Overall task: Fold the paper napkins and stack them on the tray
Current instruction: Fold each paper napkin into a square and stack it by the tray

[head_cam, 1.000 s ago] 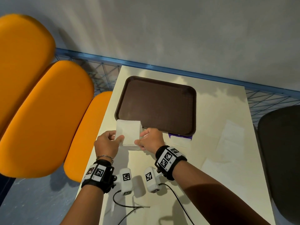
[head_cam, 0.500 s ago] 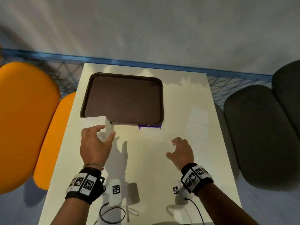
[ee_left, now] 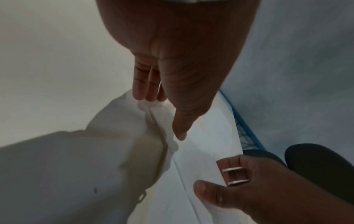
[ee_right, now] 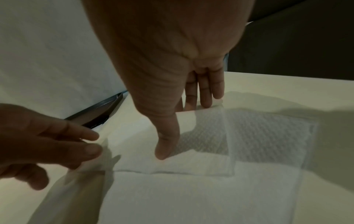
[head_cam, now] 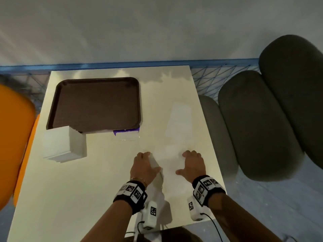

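Observation:
The brown tray lies at the table's far left. A folded white napkin lies at its near left corner; whether it overlaps the rim I cannot tell. An unfolded napkin lies flat between my hands. My left hand pinches its left edge, which is raised off the table. On its right part my right hand presses with straight fingers. Another flat napkin lies beyond.
A purple-edged packet sticks out from under the tray's near right corner. Orange seats stand left of the table, dark grey seats right. A blue mesh rail runs behind.
My left hand let go of the folded napkin by the tray's corner and moved right to the flat napkin, taking its edge. My right hand came down on that napkin. The head view shifted.

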